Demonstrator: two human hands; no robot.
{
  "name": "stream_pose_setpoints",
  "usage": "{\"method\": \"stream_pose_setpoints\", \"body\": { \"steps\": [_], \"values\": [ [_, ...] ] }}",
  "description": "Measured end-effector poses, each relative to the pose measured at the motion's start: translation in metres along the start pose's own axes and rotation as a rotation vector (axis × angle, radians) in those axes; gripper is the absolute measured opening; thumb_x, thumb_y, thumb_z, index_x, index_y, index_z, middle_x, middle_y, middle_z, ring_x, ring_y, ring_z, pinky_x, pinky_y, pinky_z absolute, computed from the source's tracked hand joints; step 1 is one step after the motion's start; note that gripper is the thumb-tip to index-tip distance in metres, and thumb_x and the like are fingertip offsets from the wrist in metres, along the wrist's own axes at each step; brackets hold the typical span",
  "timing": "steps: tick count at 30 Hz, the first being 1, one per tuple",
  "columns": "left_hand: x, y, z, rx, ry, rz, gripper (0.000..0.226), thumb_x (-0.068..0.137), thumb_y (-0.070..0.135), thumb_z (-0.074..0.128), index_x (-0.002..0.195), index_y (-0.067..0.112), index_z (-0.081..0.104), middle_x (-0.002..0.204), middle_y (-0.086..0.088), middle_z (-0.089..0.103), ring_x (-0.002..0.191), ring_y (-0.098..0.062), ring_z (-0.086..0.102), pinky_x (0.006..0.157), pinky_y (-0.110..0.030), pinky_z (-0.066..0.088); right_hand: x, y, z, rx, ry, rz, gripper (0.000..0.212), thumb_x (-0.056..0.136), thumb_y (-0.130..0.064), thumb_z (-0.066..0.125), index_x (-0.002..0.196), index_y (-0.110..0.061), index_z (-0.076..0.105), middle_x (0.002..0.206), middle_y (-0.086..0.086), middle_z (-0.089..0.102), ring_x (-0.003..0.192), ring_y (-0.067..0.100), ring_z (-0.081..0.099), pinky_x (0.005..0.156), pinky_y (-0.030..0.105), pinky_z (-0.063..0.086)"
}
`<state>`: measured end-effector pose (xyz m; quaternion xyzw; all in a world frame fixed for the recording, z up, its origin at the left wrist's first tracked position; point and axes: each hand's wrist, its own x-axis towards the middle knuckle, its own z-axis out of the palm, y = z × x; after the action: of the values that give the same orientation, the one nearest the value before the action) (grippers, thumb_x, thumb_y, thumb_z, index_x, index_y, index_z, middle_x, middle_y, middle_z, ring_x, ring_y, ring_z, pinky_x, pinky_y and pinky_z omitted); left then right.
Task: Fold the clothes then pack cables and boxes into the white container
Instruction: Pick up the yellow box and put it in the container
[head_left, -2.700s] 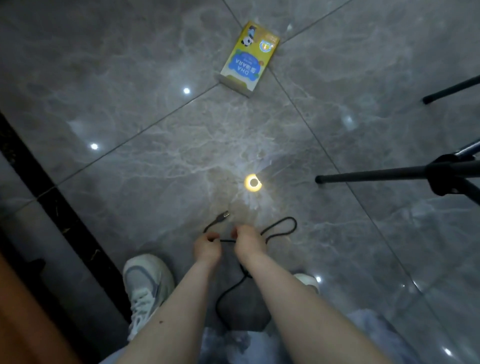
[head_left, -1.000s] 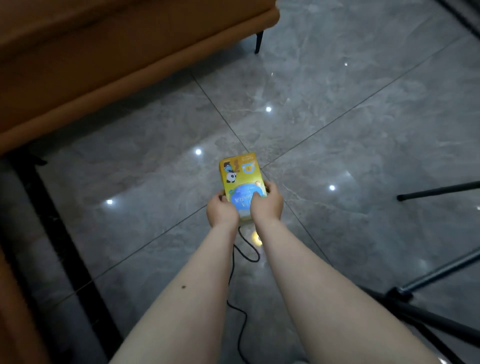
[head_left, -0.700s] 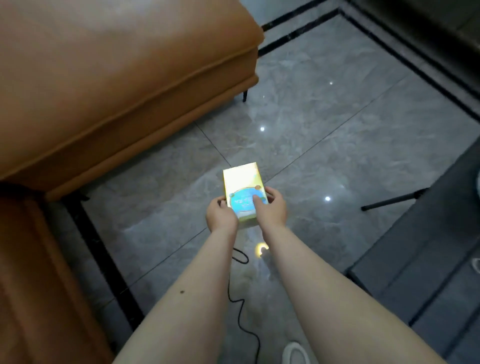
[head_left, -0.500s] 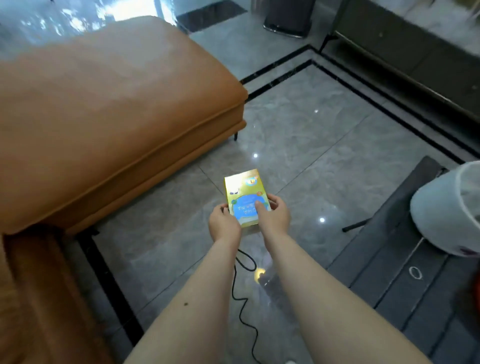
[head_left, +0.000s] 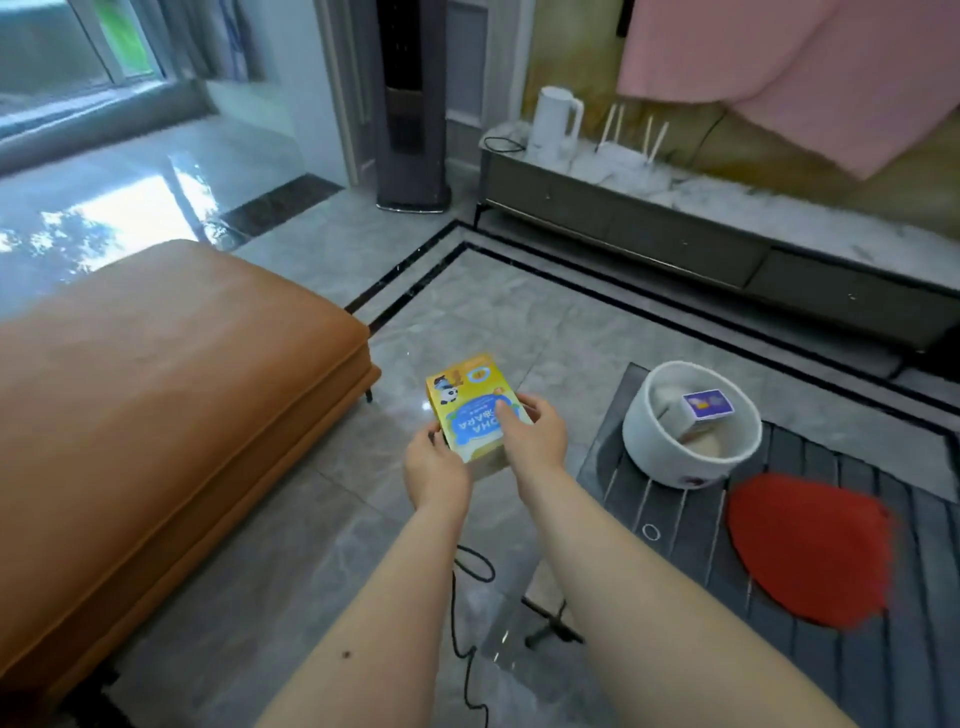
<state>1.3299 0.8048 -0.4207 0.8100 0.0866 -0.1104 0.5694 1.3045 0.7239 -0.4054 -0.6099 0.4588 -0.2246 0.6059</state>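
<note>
A yellow box (head_left: 470, 400) with a panda and a blue label is held above the floor between both hands. My left hand (head_left: 435, 467) grips its near left corner. My right hand (head_left: 532, 434) grips its right side with the thumb across the label. A black cable (head_left: 462, 618) hangs below my left arm down to the floor. The white round container (head_left: 670, 460) stands to the right on a dark mat and has a purple-topped box (head_left: 706, 406) leaning inside it.
An orange ottoman (head_left: 156, 395) fills the left side. A dark striped mat (head_left: 779, 597) lies at right with a red cloth (head_left: 810, 548) on it. A low cabinet (head_left: 675, 228) runs along the far wall. A tripod foot (head_left: 550, 621) stands on the floor below my right arm.
Both hands let go of the coiled cable work on the floor, took up the yellow box and lifted it. The view rose, bringing the container, mat and red cloth into sight.
</note>
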Motion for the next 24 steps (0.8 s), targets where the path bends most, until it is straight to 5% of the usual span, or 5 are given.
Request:
{"method": "stream_pose_setpoints", "body": {
  "steps": [6,16,21,24],
  "values": [
    [-0.061,0.031,0.063,0.074,-0.103,0.055,0.027,0.098,0.013,0.037,0.107,0.010,0.062,0.106,-0.011,0.066,0.082,-0.022,0.051,0.074,-0.026,0.036,0.024,-0.025,-0.085,0.010,0.122,-0.036,0.023,0.083,-0.015,0.066,0.106,-0.010,0.067,0.105,0.005,0.069,0.088,0.016,0.062,0.078,0.026,0.048],
    [-0.119,0.074,0.218,0.160,-0.344,0.217,0.028,0.099,0.007,0.035,0.108,0.000,0.060,0.107,-0.018,0.065,0.096,-0.028,0.060,0.081,-0.031,0.044,0.123,-0.036,-0.252,-0.067,0.277,-0.046,0.022,0.082,-0.018,0.069,0.102,-0.010,0.068,0.105,0.006,0.068,0.100,0.022,0.064,0.088,0.030,0.049],
    [-0.116,0.071,0.278,0.278,-0.310,0.155,0.024,0.097,0.010,0.040,0.102,0.002,0.061,0.106,-0.020,0.065,0.099,-0.034,0.060,0.081,-0.035,0.044,0.189,-0.032,-0.320,-0.272,0.174,0.089,0.014,0.079,-0.022,0.070,0.089,-0.013,0.069,0.098,0.009,0.071,0.088,0.022,0.065,0.077,0.033,0.052],
    [-0.099,0.066,0.299,0.321,-0.275,0.070,0.024,0.096,0.009,0.042,0.105,0.002,0.063,0.112,-0.021,0.064,0.104,-0.035,0.058,0.087,-0.037,0.044,0.218,-0.034,-0.339,-0.478,0.041,0.188,0.010,0.080,-0.021,0.065,0.070,-0.017,0.064,0.093,0.009,0.070,0.100,0.028,0.065,0.082,0.033,0.052]
  ]
}}
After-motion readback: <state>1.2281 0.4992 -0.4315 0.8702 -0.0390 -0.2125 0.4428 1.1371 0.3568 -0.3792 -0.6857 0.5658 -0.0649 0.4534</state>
